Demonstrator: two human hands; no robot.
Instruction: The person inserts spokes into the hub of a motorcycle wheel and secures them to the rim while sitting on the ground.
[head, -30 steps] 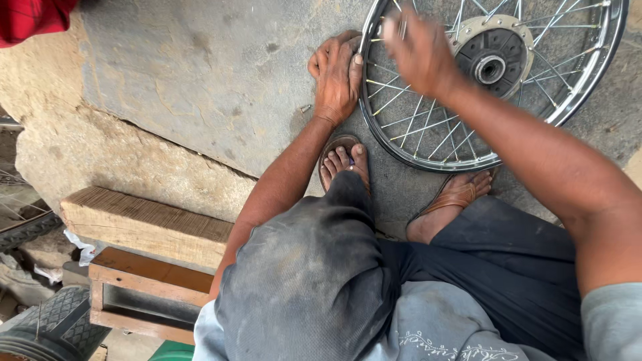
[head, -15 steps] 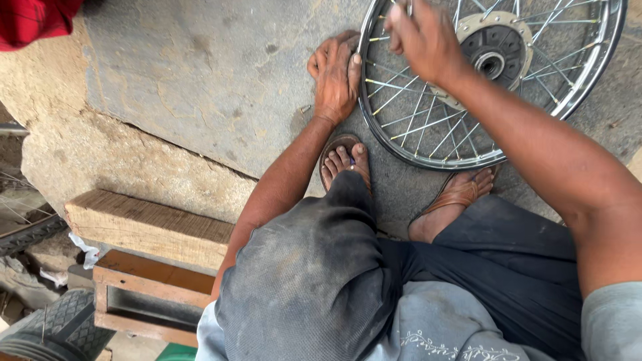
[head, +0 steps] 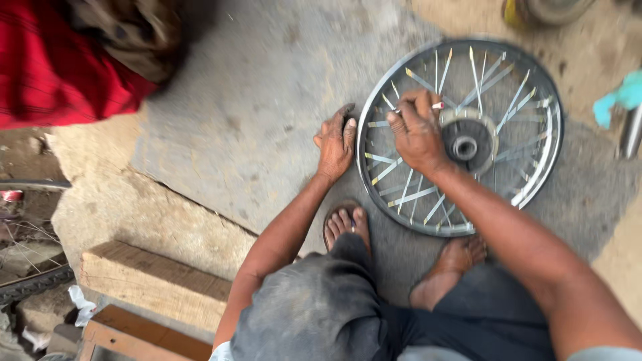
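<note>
One spoked wheel (head: 461,137) lies flat, one hub (head: 466,147) at its centre. Two hands: left hand (head: 336,142), right hand (head: 418,130). Two bare feet (head: 348,224). Two wooden blocks (head: 157,284). One red cloth (head: 53,73). One tyre edge (head: 33,284).

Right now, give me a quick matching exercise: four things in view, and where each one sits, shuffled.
Things:
1. left hand
2. right hand
3. red cloth
4. wooden block

Places:
A. top left corner of the view
B. flat on the ground, against the outside of the wheel rim
C. lower left, beside the person's left arm
D. over the spokes, next to the hub

Pairs: 1-B, 2-D, 3-A, 4-C
</note>
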